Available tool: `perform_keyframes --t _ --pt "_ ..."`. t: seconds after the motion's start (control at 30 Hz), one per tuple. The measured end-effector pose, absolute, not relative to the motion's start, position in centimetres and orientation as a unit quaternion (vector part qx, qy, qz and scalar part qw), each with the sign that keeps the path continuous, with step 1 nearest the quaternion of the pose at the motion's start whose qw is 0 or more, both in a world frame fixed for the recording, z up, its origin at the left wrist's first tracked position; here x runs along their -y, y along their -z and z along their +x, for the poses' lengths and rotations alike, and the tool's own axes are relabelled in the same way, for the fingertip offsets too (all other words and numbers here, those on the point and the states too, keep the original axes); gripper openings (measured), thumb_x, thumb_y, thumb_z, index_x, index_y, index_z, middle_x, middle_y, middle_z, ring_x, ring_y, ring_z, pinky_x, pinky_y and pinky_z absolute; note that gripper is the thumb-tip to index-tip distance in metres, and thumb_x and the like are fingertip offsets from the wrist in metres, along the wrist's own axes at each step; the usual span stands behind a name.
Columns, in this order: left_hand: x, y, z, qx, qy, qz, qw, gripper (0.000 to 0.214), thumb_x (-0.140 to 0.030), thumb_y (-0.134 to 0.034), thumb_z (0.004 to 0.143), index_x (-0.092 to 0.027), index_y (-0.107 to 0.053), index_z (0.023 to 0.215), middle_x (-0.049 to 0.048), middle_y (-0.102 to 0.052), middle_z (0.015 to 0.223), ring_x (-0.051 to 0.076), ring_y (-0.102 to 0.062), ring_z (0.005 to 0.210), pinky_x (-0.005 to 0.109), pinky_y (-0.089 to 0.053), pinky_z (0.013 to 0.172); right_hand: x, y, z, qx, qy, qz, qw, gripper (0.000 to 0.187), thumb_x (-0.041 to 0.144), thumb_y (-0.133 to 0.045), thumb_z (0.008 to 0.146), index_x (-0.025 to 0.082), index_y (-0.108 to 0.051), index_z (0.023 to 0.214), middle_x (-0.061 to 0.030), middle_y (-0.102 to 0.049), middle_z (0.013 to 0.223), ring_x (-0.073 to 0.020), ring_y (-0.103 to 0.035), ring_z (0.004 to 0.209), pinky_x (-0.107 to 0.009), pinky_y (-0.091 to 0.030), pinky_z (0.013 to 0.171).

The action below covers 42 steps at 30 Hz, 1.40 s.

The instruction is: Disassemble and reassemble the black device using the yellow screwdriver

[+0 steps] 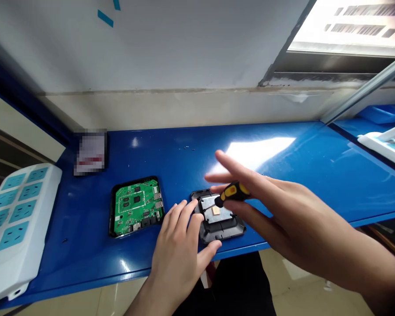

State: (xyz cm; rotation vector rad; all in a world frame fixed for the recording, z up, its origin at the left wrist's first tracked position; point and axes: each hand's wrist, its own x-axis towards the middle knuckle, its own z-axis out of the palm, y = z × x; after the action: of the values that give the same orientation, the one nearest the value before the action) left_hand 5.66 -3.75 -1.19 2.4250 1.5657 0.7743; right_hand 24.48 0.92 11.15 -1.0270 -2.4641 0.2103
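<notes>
In the head view, a screwdriver (233,193) with a short yellow-and-black handle sits between the thumb and fingers of my right hand (266,197). Its thin shaft slants down to the left, its tip near the edge of a metal plate (224,216). That plate, with a small tan pad (216,210) on it, lies inside a black plastic cover (225,235). My left hand (181,237) holds the cover at its left side, thumb by the near edge and fingertips around the far left corner. Left of that hand lies a green circuit board (134,204) in a black case half.
On the blue table (171,169), a few tiny dark screws (189,148) lie toward the back. A white power strip (29,224) stands at left, with a pixelated box (90,151) behind it. At far right are another white strip (388,142) and a blue tray (385,114).
</notes>
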Motion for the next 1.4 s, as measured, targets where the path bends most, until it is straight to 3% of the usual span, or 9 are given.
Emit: perform_keyframes --t 0.17,0.33,0.43,0.67,0.83,0.9,1.0,1.2,1.4 --pt "3.9 1.2 5.6 -0.526 -0.264 0.806 0.065 0.04 -0.033 -0.081 0.081 -0.021 -0.058 0.111 0.0164 -0.063 0.138 0.042 -0.057 0.129 0.062 -0.053 0.101 -1.0 -10.8 23.6 0.896 0.035 -0.358 0.26 0.038 0.035 -0.061 0.099 0.012 -0.062 0.13 -0.0083 -0.078 0.097 -0.0158 -0.071 0.066 -0.027 -0.057 0.055" --pt "3.8 1.2 5.7 -0.523 -0.261 0.808 0.072 0.039 -0.032 -0.082 0.08 -0.02 -0.06 0.109 0.0159 -0.065 0.134 0.041 -0.058 0.128 0.062 -0.052 0.103 -1.1 -11.3 23.3 0.901 -0.005 -0.362 0.24 0.044 0.026 -0.043 0.106 0.002 -0.048 0.143 -0.0185 -0.071 0.119 -0.0209 -0.073 0.089 -0.03 -0.061 0.068" --pt "3.8 1.2 5.7 -0.521 -0.264 0.809 0.068 0.039 -0.032 -0.083 0.08 -0.019 -0.06 0.109 0.0163 -0.066 0.134 0.042 -0.057 0.129 0.063 -0.052 0.103 -0.9 -11.6 23.9 0.908 -0.062 -0.353 0.218 0.048 0.019 -0.043 0.106 0.006 -0.038 0.151 -0.0147 -0.069 0.127 -0.0176 -0.072 0.101 -0.025 -0.061 0.081" --pt "3.9 1.2 5.6 -0.521 -0.268 0.808 0.062 0.039 -0.033 -0.081 0.082 -0.02 -0.06 0.112 0.0165 -0.064 0.137 0.042 -0.057 0.129 0.063 -0.053 0.102 -1.2 -11.0 23.6 0.894 0.067 -0.357 0.262 0.036 0.042 -0.059 0.1 0.013 -0.066 0.121 -0.0059 -0.076 0.087 -0.0143 -0.068 0.061 -0.026 -0.055 0.052" --pt "3.9 1.2 5.6 -0.518 -0.269 0.809 0.068 0.039 -0.033 -0.082 0.081 -0.019 -0.062 0.11 0.0162 -0.065 0.136 0.042 -0.057 0.129 0.064 -0.051 0.103 -0.9 -11.2 23.7 0.899 -0.039 -0.369 0.231 0.047 0.029 -0.039 0.107 0.004 -0.043 0.147 -0.02 -0.068 0.129 -0.023 -0.072 0.106 -0.031 -0.063 0.079" --pt "3.9 1.3 5.6 -0.52 -0.269 0.808 0.071 0.038 -0.033 -0.082 0.08 -0.019 -0.062 0.11 0.0157 -0.065 0.135 0.042 -0.057 0.13 0.063 -0.051 0.104 -0.8 -11.4 24.1 0.899 -0.1 -0.365 0.219 0.051 0.021 -0.04 0.106 0.01 -0.033 0.155 -0.0161 -0.063 0.139 -0.0203 -0.068 0.119 -0.029 -0.061 0.092" --pt "3.9 1.2 5.6 -0.523 -0.273 0.805 0.066 0.039 -0.032 -0.082 0.08 -0.02 -0.061 0.112 0.0162 -0.064 0.137 0.042 -0.057 0.129 0.062 -0.052 0.102 -0.8 -11.3 24.5 0.898 -0.126 -0.353 0.231 0.05 0.023 -0.052 0.104 0.02 -0.042 0.152 -0.0074 -0.073 0.126 -0.0156 -0.074 0.101 -0.024 -0.062 0.082" --pt "3.8 1.2 5.6 -0.521 -0.271 0.807 0.065 0.038 -0.034 -0.08 0.082 -0.021 -0.06 0.112 0.0155 -0.063 0.138 0.041 -0.057 0.129 0.062 -0.053 0.102 -1.5 -11.0 23.8 0.893 0.031 -0.354 0.275 0.032 0.04 -0.063 0.097 0.014 -0.069 0.114 -0.0062 -0.076 0.085 -0.0168 -0.073 0.068 -0.025 -0.057 0.055" --pt "3.9 1.2 5.6 -0.521 -0.266 0.807 0.073 0.036 -0.032 -0.08 0.083 -0.021 -0.059 0.11 0.0142 -0.064 0.138 0.04 -0.056 0.131 0.062 -0.05 0.106 -0.6 -11.7 24.3 0.911 -0.052 -0.353 0.205 0.047 0.02 -0.042 0.104 0.007 -0.041 0.149 -0.0186 -0.062 0.14 -0.0241 -0.067 0.118 -0.031 -0.061 0.089"
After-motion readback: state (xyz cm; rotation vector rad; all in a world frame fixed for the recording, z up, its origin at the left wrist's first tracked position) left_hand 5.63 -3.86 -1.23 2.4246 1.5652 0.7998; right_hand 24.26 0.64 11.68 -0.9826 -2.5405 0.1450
